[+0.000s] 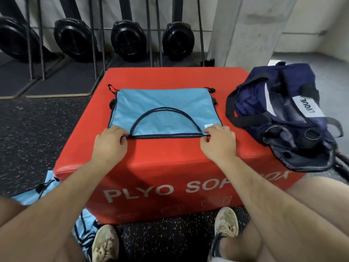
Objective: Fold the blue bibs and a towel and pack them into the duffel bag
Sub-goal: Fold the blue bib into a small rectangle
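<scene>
Light-blue fabric is pinched at both ends of its near hem: the left hand point(109, 142) curls thumb and fingers round the dark-piped edge at the near left corner, and the right hand point(219, 143) grips the same edge at the near right corner. Between them the hem runs taut, left to right, so the blue bib point(160, 108) has its long axis across the person, and its body lies flat away from the fingers toward the far side of the red plyo box point(170, 163). Neither hand is nearer; they sit level. From here I judge the next fold goes far-ward, hem lifted over the curved neck piping. The navy duffel bag point(283, 114) gapes open on the box's right edge, just beside the right hand's corner. More blue bibs point(86, 224) lie heaped on the floor, near left, by a shoe point(104, 242).
</scene>
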A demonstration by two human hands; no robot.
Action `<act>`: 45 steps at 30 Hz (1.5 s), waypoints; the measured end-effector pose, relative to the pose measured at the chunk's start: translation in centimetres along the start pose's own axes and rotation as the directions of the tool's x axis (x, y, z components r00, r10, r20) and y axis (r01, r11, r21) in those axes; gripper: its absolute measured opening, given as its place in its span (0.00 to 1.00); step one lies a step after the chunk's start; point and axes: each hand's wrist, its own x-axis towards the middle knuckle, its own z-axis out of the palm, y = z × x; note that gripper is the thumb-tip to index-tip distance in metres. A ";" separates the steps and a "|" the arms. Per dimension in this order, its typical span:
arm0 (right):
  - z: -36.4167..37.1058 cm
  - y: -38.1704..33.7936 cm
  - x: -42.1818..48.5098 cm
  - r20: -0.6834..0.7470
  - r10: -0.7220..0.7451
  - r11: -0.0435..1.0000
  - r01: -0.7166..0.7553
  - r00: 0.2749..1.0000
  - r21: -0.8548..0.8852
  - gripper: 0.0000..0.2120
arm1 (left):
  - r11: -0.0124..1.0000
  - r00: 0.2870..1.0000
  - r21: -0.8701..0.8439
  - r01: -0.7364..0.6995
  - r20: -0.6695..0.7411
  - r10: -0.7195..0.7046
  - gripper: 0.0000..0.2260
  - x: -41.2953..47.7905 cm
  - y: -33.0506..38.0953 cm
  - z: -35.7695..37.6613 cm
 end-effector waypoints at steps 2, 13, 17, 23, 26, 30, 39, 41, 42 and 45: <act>0.0 -0.3 -0.1 -0.019 0.007 0.999 -0.007 1.000 -0.035 0.15 | 0.999 0.999 -0.021 0.032 -0.005 -0.032 0.09 0.0 0.2 -0.1; 2.1 -12.6 -0.4 0.112 -0.402 0.896 0.366 0.909 0.250 0.17 | 0.984 0.985 -0.049 0.172 0.007 -0.172 0.04 0.4 -0.9 -0.8; 3.5 -17.5 -0.8 0.185 -0.505 0.842 0.434 0.843 0.321 0.21 | 0.995 0.995 -0.028 0.098 0.024 -0.098 0.06 0.3 -1.3 -1.5; 3.4 -20.4 -0.6 0.314 -0.474 0.880 0.438 0.823 0.182 0.11 | 0.988 0.984 -0.014 0.157 0.093 -0.155 0.05 0.5 -1.3 -2.8; 0.6 -21.7 -0.4 0.516 -0.461 0.869 0.485 0.722 0.099 0.07 | 0.978 0.941 -0.001 0.209 0.271 -0.201 0.09 1.2 -1.2 -3.8; -1.3 -23.4 2.6 0.641 -0.396 0.894 0.435 0.658 0.106 0.10 | 0.985 0.888 0.013 0.174 0.431 -0.162 0.08 4.9 -2.2 -5.3; 4.6 -23.8 3.7 0.421 -0.499 0.865 0.466 0.758 0.187 0.27 | 0.965 0.919 0.035 0.261 0.296 -0.259 0.14 9.8 -6.0 -2.5; 5.4 -24.1 3.9 0.441 -0.506 0.860 0.470 0.741 0.197 0.29 | 0.957 0.916 0.109 0.270 0.276 -0.290 0.16 10.5 -6.2 -2.0; 5.8 -24.1 4.0 0.456 -0.499 0.864 0.463 0.737 0.196 0.30 | 0.954 0.918 0.133 0.268 0.265 -0.295 0.16 10.8 -6.3 -1.9; 7.1 -24.3 4.3 0.492 -0.463 0.882 0.437 0.737 0.176 0.31 | 0.953 0.916 0.164 0.255 0.276 -0.292 0.15 11.3 -7.5 -1.3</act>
